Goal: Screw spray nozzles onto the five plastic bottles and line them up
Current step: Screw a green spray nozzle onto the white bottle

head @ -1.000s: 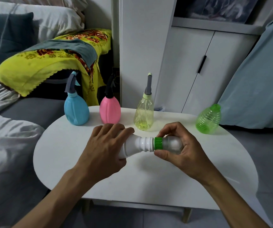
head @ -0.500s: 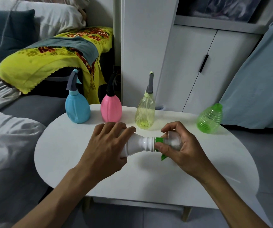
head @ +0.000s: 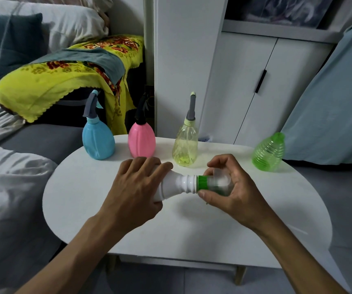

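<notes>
Three nozzled bottles [head: 141,143] stand in line; left hand [head: 134,187] grips white bottle [head: 175,185], right hand [head: 230,192] pinches its green-collared nozzle [head: 211,183]; green bottle [head: 269,152] uncapped.

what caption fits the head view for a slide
Left hand steadies a white bottle while the right hand grips its green-collared nozzle; three capped bottles wait behind.
</notes>
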